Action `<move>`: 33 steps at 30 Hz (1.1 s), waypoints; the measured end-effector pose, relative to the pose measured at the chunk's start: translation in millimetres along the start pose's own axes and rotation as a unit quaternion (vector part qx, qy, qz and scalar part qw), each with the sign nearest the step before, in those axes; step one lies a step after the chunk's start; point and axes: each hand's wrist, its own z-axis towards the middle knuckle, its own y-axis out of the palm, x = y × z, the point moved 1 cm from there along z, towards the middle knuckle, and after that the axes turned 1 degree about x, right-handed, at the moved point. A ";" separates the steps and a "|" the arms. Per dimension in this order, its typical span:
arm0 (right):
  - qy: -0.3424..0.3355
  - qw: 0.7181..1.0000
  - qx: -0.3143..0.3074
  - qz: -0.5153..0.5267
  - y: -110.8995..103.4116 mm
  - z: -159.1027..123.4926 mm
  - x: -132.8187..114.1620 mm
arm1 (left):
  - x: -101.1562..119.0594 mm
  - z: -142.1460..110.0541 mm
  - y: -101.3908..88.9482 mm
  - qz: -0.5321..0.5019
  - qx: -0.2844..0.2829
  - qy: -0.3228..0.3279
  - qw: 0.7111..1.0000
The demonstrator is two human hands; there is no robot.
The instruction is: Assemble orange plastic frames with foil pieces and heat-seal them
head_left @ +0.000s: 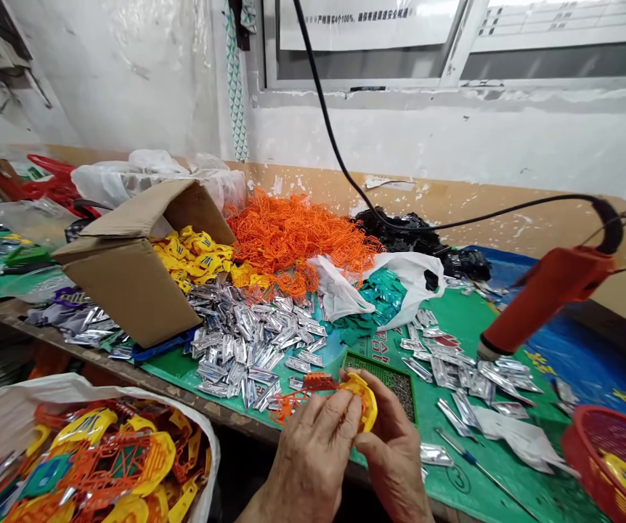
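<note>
The left hand (pixel 313 443) and right hand (pixel 394 443) both grip a yellow piece (pixel 370 404) at the near edge of the green-covered table (pixel 487 330): left fingers press over it, right thumb and fingers close around its outer side. With that piece as the dial's centre, an orange frame (pixel 288 405) pokes out at nine o'clock (whether the two are joined, I cannot tell; the fingers hide it). Silver packets (pixel 237 349) lie heaped at ten, with a tilted carton (pixel 128 283) of yellow parts beyond them. A mound of orange frames (pixel 291 232) rises at eleven, a green tray (pixel 370 365) sits close by at one, an orange power tool (pixel 547 298) hangs at two, and a red basket (pixel 571 430) stands toward four.
</note>
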 end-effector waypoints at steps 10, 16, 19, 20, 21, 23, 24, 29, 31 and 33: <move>-0.014 0.999 -0.005 -0.049 -1.0 -1.4 -0.4 | -4.3 -5.0 2.8 -0.074 -0.009 0.004 0.997; -0.033 0.988 0.021 -0.151 8.2 -3.2 -1.7 | -3.3 -9.4 3.8 -0.200 -0.024 -0.070 0.977; -0.039 0.967 0.007 -0.251 15.4 3.6 -8.2 | -7.1 -4.9 -0.8 -0.303 -0.007 -0.126 0.945; -0.031 0.960 -0.020 -0.278 17.9 7.5 -12.4 | -9.5 -2.8 -3.7 -0.339 -0.002 -0.159 0.927; -0.019 0.953 -0.053 -0.298 19.9 12.0 -17.3 | -12.5 -1.1 -6.7 -0.378 -0.003 -0.203 0.903; 0.012 0.941 -0.120 -0.315 22.1 21.4 -27.5 | -18.7 -0.1 -11.4 -0.481 -0.033 -0.316 0.817; 0.032 0.937 -0.148 -0.315 22.2 25.7 -31.7 | -21.4 -1.1 -12.4 -0.544 -0.056 -0.374 0.749; 0.136 0.941 -0.182 -0.251 18.9 34.9 -30.2 | -28.1 -11.1 -5.8 -0.721 -0.044 -0.538 0.435; 0.159 0.949 -0.165 -0.216 18.3 33.1 -23.0 | -29.2 -12.1 -0.8 -0.724 -0.021 -0.564 0.397; 0.161 0.954 -0.146 -0.208 17.9 30.4 -16.9 | -29.9 -11.3 3.7 -0.716 -0.012 -0.594 0.367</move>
